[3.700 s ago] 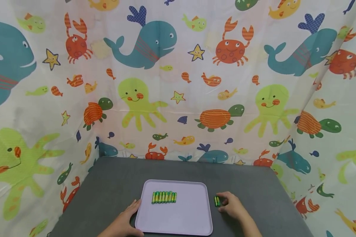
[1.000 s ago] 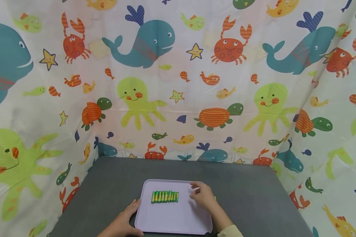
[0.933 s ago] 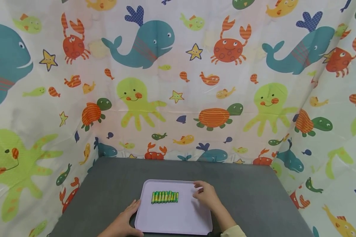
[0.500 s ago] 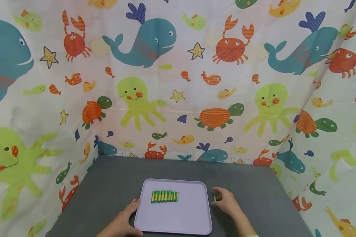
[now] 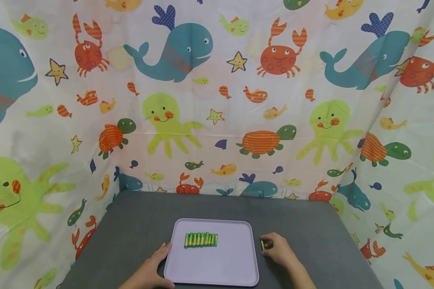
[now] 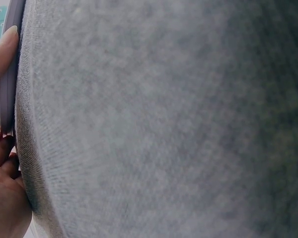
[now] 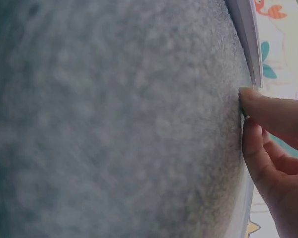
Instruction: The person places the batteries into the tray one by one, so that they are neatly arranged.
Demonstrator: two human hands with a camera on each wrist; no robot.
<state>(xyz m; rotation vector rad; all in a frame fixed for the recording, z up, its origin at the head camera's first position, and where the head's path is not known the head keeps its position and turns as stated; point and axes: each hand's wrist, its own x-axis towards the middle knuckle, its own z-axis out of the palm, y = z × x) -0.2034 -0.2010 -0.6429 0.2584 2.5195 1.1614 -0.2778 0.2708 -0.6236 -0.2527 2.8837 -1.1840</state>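
Observation:
A row of several green-and-yellow batteries [image 5: 201, 239] lies side by side on the pale lilac tray [image 5: 211, 269], in its upper left part. My left hand [image 5: 152, 268] holds the tray around its near left corner, fingers along the left edge and thumb at the front edge; the left wrist view shows the thumb [image 6: 5, 52] against the tray's side. Just right of the tray, my right hand [image 5: 280, 249] pinches a single battery [image 5: 262, 244] between thumb and forefinger. In the right wrist view those fingertips nearly hide it.
A dark grey table [image 5: 220, 206] carries the tray near its front. A white curtain [image 5: 224, 140] printed with sea animals stands behind the table and along both sides.
Two batteries lay by my right hand at first; one now lies at the row's right end. The right hand has gone from over the tray back to its right. The left hand stayed put.

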